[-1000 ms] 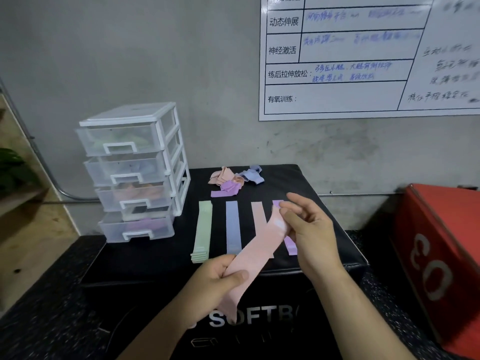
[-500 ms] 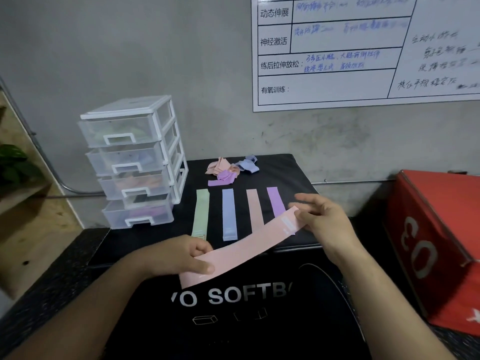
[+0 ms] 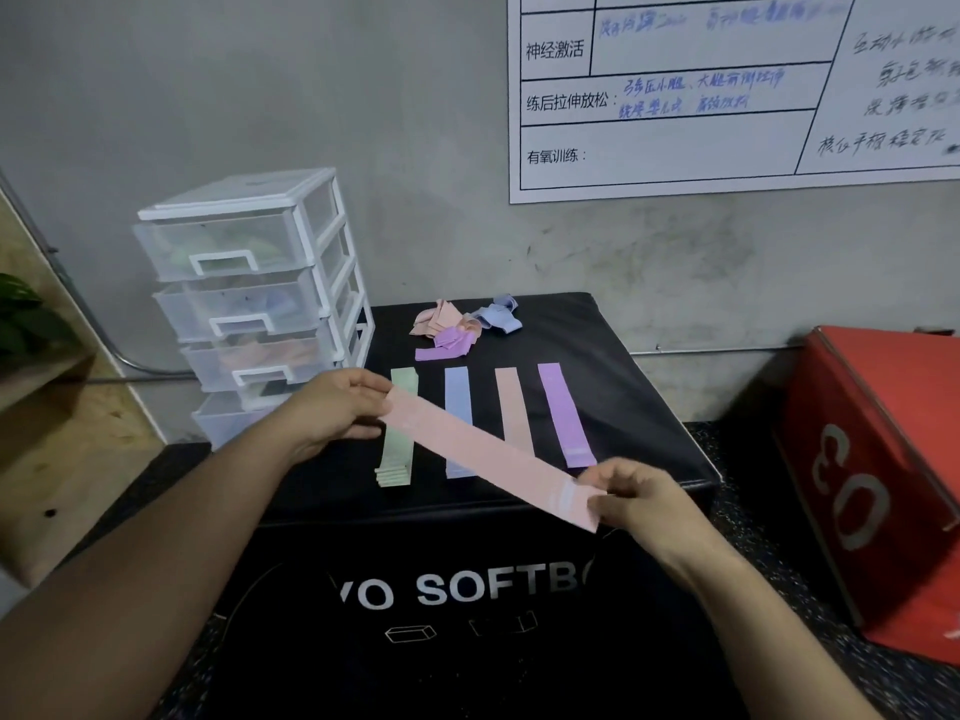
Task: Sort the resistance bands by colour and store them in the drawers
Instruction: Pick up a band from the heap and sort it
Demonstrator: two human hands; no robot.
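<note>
Band (image 3: 483,452), pink and flat, stretches ten to four o'clock, ends pinched by left hand (image 3: 332,407) and right hand (image 3: 636,493).

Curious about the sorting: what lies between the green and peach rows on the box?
A blue band row, partly crossed by the held pink band; head view.

I count one drawer unit (image 3: 311,210) with four drawers, four laid-out strips, namely one green strip (image 3: 399,459), one blue strip (image 3: 457,397), one pink strip (image 3: 511,402) and one purple strip (image 3: 563,413), one loose heap (image 3: 462,324), one pink band (image 3: 483,454) between two hands, left hand (image 3: 332,407) and right hand (image 3: 639,496), and one red box (image 3: 883,485).
</note>
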